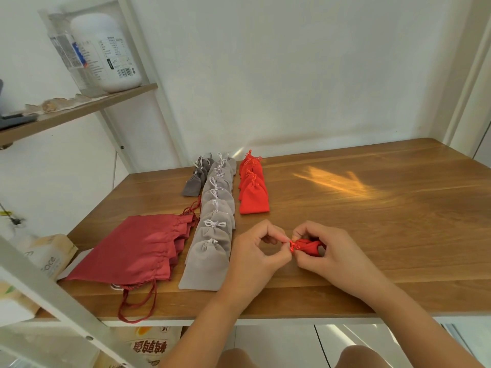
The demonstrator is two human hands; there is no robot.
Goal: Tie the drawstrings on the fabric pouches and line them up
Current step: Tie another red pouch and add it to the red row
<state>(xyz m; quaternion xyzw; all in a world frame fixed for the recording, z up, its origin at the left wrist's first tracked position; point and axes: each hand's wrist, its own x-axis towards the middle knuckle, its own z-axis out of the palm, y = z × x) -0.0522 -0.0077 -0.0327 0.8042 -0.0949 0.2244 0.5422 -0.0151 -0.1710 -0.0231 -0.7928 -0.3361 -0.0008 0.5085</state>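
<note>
Far left: maroon bags stacked flat at the left edge of the table. Their loops hang over the front edge. Snag risk, so I stay off them.
Next come the dark grey pouches, a short row at the back. Then the grey row, front to back, overlapped, bows tied. The red row sits just right of it and is shorter.

Left hand pinches the cord between thumb and forefinger. The pouch is between both hands near the front edge, neck pointing left. I can't tell if it touches the table. Right hand is curled round its body, fingertips up at the neck.

Handling, my read: soft fabric, near weightless, no stiffness. It collapses under any grip and there's nothing to break. The cord is thin and probably slick, so the knot may slip if tension drops. I'd hold at the gathered neck, not the belly, and pull the cord ends close to the knot.

Room: lots of open wood right of the red row. The front edge is right under the wrists. The slot looks like the front of the red row, with the grey row tight on its left, so I'd come in from the right.
</note>
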